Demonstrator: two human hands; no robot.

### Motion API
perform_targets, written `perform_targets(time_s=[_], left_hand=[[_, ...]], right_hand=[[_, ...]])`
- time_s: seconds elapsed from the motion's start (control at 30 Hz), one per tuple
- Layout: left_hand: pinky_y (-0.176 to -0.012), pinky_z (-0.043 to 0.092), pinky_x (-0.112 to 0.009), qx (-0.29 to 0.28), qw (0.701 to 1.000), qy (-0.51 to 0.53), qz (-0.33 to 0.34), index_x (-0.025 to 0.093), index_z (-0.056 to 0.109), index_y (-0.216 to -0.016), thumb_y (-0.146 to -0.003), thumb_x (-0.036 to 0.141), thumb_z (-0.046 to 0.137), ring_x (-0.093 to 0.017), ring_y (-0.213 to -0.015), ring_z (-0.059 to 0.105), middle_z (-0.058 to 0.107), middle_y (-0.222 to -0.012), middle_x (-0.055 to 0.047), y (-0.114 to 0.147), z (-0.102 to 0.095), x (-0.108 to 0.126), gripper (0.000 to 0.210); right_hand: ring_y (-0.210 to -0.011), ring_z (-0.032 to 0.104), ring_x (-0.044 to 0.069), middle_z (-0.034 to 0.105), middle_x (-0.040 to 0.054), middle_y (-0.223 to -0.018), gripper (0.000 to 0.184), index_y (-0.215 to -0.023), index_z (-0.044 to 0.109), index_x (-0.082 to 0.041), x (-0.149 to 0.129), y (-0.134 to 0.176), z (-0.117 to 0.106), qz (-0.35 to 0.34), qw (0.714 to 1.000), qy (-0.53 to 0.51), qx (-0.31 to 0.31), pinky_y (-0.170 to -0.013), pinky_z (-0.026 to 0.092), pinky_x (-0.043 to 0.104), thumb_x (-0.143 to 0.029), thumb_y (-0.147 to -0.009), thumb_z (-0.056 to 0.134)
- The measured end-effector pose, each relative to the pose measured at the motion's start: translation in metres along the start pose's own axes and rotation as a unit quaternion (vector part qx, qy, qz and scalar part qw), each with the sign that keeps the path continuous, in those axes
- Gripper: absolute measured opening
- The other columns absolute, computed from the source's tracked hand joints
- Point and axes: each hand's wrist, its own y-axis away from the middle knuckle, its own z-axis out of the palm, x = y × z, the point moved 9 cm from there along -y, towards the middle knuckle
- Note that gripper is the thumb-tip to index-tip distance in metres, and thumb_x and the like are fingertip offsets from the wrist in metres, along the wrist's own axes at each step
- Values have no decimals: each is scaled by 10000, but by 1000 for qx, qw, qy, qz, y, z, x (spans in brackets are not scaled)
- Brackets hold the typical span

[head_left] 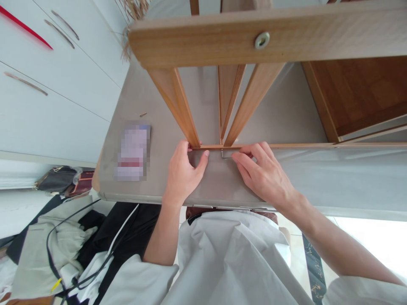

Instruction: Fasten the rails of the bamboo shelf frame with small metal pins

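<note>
A wooden frame (244,36) stands on the table, its broad top rail nearest the camera and several slats running down to a thin lower rail. My left hand (186,173) grips the lower rail at its left end, thumb on the near side and fingers partly hidden behind the wood. Between the thumb and fingers of my right hand (262,171) is the long arm of a small metal hex key (226,156). The key's short end meets the lower rail, just below the foot of the slats. A round metal fastener (262,40) sits in the top rail.
On the grey table (162,182) lie a blurred-out rectangular item (132,150) and a small screw (143,114). A brown wooden panel (365,93) is at the right. White cabinets (60,89) stand at the left, with clothes (54,245) and cables below.
</note>
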Motion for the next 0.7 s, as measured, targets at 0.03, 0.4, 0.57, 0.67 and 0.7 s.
perform_targets(time_s=[0.03, 0.4, 0.57, 0.67, 0.7], left_hand=[[-1041, 547, -405, 0, 1000, 0, 0, 234, 580, -1180, -935, 299, 677, -221, -1115, 690, 718, -1215, -52, 0, 0, 0, 271], [-1029, 547, -398, 0, 1000, -6, 0, 234, 577, -1184, -935, 303, 679, -215, -1101, 690, 721, -1209, -48, 1, 0, 0, 278], [-1029, 549, -404, 1, 1000, -9, 0, 233, 578, -1194, -938, 304, 675, -217, -1099, 692, 719, -1217, -50, 1, -1, 0, 282], [-1025, 553, -403, 0, 1000, -13, 1, 237, 582, -1185, -937, 311, 677, -214, -1097, 693, 722, -1207, -45, 0, -1, 1, 276], [-1022, 556, -403, 0, 1000, -15, 0, 237, 585, -1183, -938, 314, 677, -214, -1094, 693, 723, -1206, -45, 0, -1, 1, 273]], right_hand=[[-898, 501, 221, 625, 114, -985, 207, -1035, 680, -165, 0, 0, 0, 3, 1000, 1, 2, -738, 518, 339, -49, -965, 524], [-886, 500, 218, 635, 111, -989, 195, -1043, 674, -164, -5, -2, -3, -2, 999, -3, 41, -757, 532, 343, -38, -948, 560], [-883, 491, 214, 633, 110, -977, 186, -1033, 678, -154, -7, -3, -2, -10, 1000, -4, 28, -751, 529, 332, -38, -951, 558], [-889, 488, 213, 635, 110, -979, 187, -1033, 676, -156, -8, -3, -2, -11, 1000, -2, 27, -754, 528, 330, -40, -957, 550], [-891, 487, 213, 635, 110, -981, 187, -1033, 674, -158, -7, -3, -2, -10, 1000, -2, 28, -756, 528, 330, -42, -960, 547]])
